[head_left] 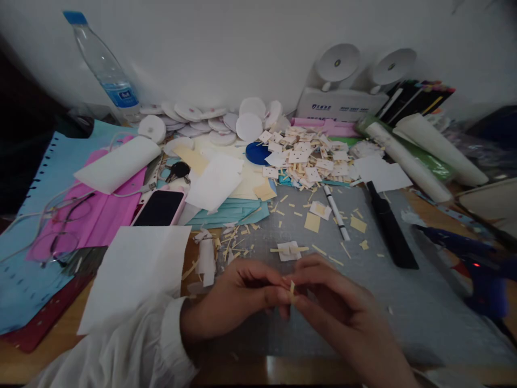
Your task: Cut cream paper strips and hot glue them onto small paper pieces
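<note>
Between my fingertips is a small pale-yellow paper strip (292,289), standing roughly upright above the grey cutting mat (363,302). My left hand (242,293) pinches it from one side, thumb and forefinger closed. From the other side my right hand (339,302) pinches it too, and the fingertips of both hands nearly meet. Just beyond them lies a white paper piece (289,250) with yellow strips sticking out at its sides. Yellow paper squares (312,222) and narrow offcuts are scattered farther up the mat. The lower fingers of both hands are partly hidden.
A heap of small dotted paper pieces (311,153) stands at the back. A marker (336,213), a black cutter-like tool (391,229) and a blue glue gun (480,264) lie right. Left are a phone (159,208), white paper (137,269), glasses (60,242) and a water bottle (105,64).
</note>
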Demonstrator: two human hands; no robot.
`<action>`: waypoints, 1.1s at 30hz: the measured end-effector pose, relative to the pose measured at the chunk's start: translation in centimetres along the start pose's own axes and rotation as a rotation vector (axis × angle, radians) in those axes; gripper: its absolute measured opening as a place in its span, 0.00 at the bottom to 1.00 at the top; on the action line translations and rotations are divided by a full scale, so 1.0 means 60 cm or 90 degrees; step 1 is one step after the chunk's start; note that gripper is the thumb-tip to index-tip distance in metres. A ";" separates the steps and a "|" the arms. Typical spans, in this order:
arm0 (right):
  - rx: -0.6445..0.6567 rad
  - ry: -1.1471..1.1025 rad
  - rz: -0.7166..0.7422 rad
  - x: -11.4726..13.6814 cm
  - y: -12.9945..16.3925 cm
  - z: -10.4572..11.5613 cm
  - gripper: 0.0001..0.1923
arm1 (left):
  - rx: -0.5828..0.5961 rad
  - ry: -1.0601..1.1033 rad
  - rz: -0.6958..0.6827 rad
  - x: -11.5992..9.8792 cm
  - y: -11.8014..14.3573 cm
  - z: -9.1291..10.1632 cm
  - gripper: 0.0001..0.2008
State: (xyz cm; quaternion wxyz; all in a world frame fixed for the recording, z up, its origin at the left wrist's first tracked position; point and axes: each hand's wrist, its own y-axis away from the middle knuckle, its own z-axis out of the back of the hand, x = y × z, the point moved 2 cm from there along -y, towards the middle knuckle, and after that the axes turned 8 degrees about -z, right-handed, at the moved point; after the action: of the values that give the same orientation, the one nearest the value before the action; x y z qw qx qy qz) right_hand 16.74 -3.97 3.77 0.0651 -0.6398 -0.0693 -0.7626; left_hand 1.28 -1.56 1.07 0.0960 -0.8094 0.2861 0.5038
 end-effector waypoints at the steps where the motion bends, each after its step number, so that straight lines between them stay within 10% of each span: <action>1: 0.010 -0.013 -0.007 -0.001 -0.002 0.000 0.05 | 0.000 -0.003 0.001 0.000 0.000 0.000 0.11; 9: 0.078 -0.078 -0.091 0.001 -0.008 0.010 0.03 | 0.022 -0.032 0.005 0.001 0.002 0.000 0.09; 18: -0.031 0.252 -0.002 -0.027 -0.052 0.089 0.06 | -0.186 0.131 -0.076 0.000 -0.010 0.023 0.07; 33: 0.123 0.413 0.148 -0.055 -0.059 0.064 0.07 | -0.211 0.226 -0.114 -0.009 -0.009 0.023 0.03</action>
State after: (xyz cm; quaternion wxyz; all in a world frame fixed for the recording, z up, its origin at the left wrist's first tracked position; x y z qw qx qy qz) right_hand 20.38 0.27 1.12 0.2302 -0.3588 -0.0439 -0.9035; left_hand 0.36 -0.29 0.83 -0.0458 -0.9120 0.1391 0.3832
